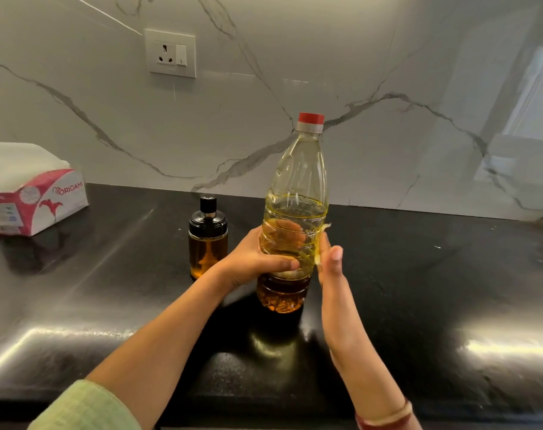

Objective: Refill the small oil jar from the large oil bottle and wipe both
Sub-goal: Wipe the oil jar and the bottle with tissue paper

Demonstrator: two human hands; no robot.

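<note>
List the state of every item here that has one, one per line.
Large oil bottle: upright, red cap on, roughly half full.
Small oil jar: upright, black lid on, holds oil.
Tissue: pressed against the bottle's side.
Tissue pack: open, tissues showing.
Left hand: grips the bottle.
Right hand: flat, presses the tissue on.

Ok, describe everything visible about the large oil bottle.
The large oil bottle is clear ribbed plastic, upright, with its red cap on over a grey collar. Yellow oil fills a bit over half. The left grip holds its middle from the left, fingers showing through the oil. The right grip presses a white tissue against its right side. Its base is down at the black counter, right of the small oil jar, not touching it.
</note>
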